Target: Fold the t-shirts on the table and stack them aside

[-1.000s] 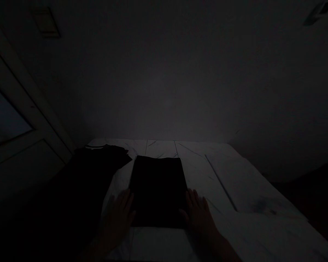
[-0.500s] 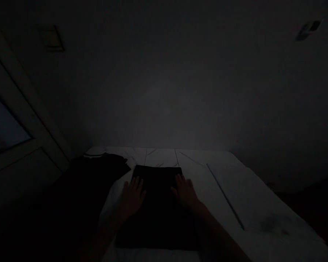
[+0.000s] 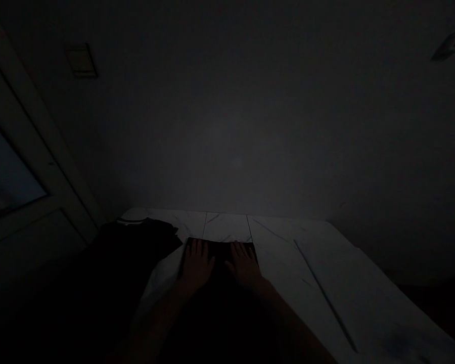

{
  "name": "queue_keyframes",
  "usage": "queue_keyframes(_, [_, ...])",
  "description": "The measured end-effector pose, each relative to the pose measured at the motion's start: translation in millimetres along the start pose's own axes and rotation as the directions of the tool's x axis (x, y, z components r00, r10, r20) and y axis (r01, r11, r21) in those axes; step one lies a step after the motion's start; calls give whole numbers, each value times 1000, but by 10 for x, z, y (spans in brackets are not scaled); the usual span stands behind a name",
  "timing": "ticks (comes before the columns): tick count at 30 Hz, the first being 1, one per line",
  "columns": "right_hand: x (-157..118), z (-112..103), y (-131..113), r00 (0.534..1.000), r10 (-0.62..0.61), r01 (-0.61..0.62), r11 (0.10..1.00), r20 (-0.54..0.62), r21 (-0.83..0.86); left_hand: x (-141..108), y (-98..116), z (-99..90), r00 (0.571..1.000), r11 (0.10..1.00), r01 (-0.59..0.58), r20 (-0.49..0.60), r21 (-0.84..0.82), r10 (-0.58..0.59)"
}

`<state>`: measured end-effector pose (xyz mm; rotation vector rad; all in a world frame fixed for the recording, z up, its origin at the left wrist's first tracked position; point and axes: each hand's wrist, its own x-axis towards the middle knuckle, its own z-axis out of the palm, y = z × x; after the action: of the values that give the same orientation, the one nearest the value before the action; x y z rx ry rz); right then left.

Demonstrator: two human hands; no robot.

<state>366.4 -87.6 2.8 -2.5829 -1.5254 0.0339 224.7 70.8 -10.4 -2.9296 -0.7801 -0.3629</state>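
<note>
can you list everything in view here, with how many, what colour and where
cloth: one, black, flat on the table under both hands
shirt: at least one, black with a pale collar band, table's left side
table: one, white marbled, below the wall
strip: one, dark grey, on the table's right; possibly a sheet's edge
wall: grey, behind
plate: one, dull yellowish, wall's upper left
fixture: one, grey and black, wall's upper right
door: one, grey with a bluish pane, far left
left hand, right hand: one each, dim, palms down on the cloth
</note>
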Motion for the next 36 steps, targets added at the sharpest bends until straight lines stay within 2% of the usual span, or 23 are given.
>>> queue_keyframes(4, [89,37,-21,998,-63,63,998,-9,23,82,7,47,997,998,-69,-31,-5,69])
queue_keyframes(10, [115,-25,149,999,13,-14,1000,32,10,99,-168,180,999,1000,23,-46,6,-23])
queue_keyframes(13, [104,-47,231,999,9,-9,1000,33,5,96,-254,212,997,998,53,-64,28,-51])
queue_keyframes(20, [85,69,333,998,60,-60,998,7,20,70,-363,279,994,997,68,-84,45,-64])
queue_keyframes(23, [101,49,357,998,56,-56,998,-3,27,95,-369,204,996,996,70,-56,61,-66])
queue_keyframes(27, [103,-146,282,992,99,-101,994,79,29,96,-273,-64,995,994,98,12,37,-99])
queue_keyframes(30, [-59,-218,35,992,114,-116,993,54,26,-127,-94,-205,999,1000,24,-31,4,-23])
queue_keyframes(33, [-428,-123,-262,1000,-30,30,998,3,50,-601,43,-205,984,984,-174,-32,-38,173])
queue_keyframes(35, [-705,-43,-351,994,-110,109,992,16,70,-940,18,-174,969,968,-247,-1,-52,247])
queue_keyframes(36, [-825,-22,-349,994,-110,108,991,28,73,-1083,-33,-166,969,968,-246,12,-48,247])
